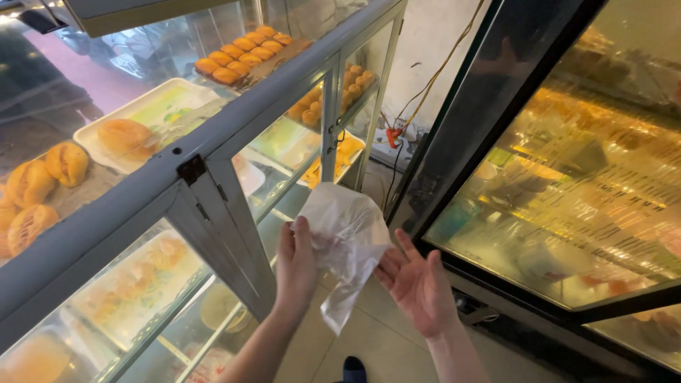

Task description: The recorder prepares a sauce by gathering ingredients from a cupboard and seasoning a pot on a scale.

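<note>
1. The left hand (296, 261) pinched a thin clear plastic bag (344, 241) by its upper edge, fingers curled closed on it.
2. The right hand (420, 284) lay palm-up with fingers spread, their tips touching the bag's right side.
3. The bag hung just right of the glass display case (213, 142).
4. Golden buns (245, 53) sat on trays inside that case.

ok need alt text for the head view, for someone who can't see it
Seen from above, a person's left hand grips a thin clear plastic bag while the open right hand touches its edge. On the left stands a glass display case holding golden buns on trays; on the right, a dark-framed glass cabinet.
</note>
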